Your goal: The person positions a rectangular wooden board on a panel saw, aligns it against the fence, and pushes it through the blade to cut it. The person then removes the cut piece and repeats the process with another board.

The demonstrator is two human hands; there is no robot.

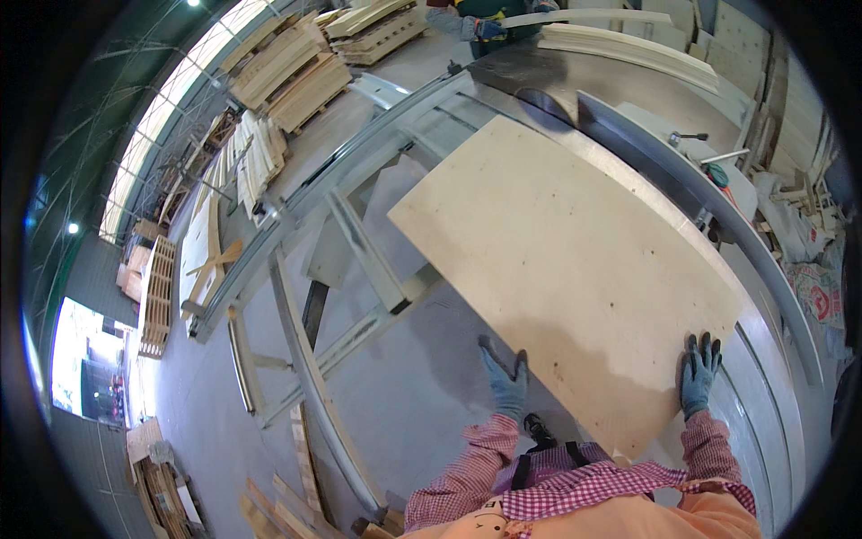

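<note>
A large pale plywood board (575,260) with small dark knots lies flat on the metal machine table (763,395), reaching out over the frame on its left. My right hand (699,375), in a blue glove with dark fingertips, rests on the board's near right edge, its fingers stretched out. Gloved the same way, my left hand (505,384) is at the board's left edge with thumb and fingers apart. Whether it touches the edge I cannot tell. Beyond the board's far end, a dark rounded blade-like part (544,110) stands at the end of a long curved-looking metal fence (700,207).
A metal sliding frame (359,242) with crossbars spans the left side. Another person's gloved hand (489,30) is at the far end, near stacked boards (628,49). Wood stacks (287,72) stand far left; timber offcuts (287,512) lie near left; sacks (813,292) sit at right.
</note>
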